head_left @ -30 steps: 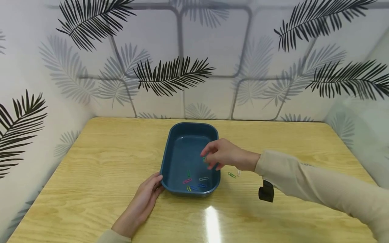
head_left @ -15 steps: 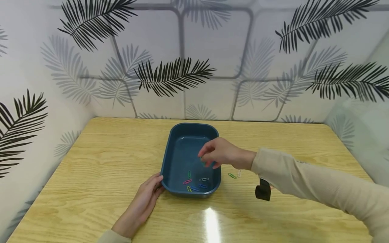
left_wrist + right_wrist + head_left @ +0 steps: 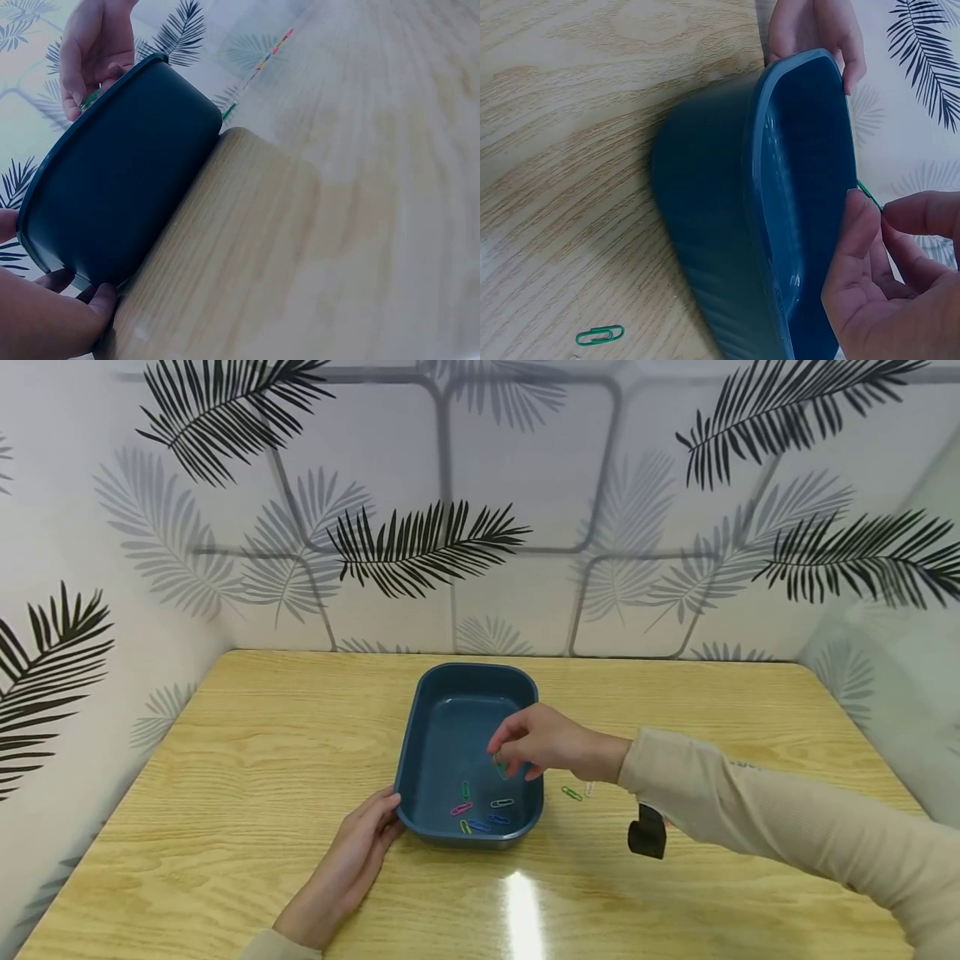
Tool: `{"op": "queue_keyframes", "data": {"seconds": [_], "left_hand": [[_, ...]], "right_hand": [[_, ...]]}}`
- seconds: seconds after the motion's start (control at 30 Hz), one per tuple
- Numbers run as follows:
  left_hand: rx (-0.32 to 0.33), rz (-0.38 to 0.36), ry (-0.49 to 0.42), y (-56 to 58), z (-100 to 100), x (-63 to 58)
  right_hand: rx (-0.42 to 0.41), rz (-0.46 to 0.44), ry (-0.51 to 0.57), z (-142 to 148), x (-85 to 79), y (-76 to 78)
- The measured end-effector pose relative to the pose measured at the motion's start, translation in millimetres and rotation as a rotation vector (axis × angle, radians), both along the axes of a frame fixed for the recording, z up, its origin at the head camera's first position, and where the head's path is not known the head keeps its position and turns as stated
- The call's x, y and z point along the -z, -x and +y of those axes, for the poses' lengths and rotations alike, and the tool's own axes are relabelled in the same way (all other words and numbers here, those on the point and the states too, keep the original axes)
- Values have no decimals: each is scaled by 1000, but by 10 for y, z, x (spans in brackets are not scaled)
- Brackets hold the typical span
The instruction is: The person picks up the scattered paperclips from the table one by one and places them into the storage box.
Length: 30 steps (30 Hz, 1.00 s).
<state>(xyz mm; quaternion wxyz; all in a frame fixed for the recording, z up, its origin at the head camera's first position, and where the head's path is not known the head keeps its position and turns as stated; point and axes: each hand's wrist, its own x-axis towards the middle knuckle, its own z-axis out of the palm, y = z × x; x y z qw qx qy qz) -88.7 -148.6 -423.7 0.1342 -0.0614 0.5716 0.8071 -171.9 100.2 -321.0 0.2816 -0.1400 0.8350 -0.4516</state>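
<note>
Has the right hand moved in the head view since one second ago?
Yes, the right hand has shifted slightly left, farther over the blue tray, judged against the green paper clip on the table.

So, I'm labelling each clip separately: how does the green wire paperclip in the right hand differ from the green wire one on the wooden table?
The held green wire paperclip is pinched by the right hand over the dark blue rectangular tray; the loose green wire paperclip lies flat on the light wooden table beside it. The hand partly hides the held clip; the loose clip shows whole in the head view. Both are green.
</note>
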Motion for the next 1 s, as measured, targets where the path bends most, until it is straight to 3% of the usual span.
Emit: {"op": "queue_keyframes", "data": {"seconds": [0.33,0.6,0.8,1.0], "left_hand": [[-8,3,4,0,-9,8],[-33,4,0,-3,-14,15],[-1,7,-19,19,17,41],[-14,8,-19,10,-26,43]], "right_hand": [[-4,-11,-7,54,39,-8],[32,32,-14,315,54,79],[42,170,-74,768,58,144],[106,353,-134,1171,86,183]]}}
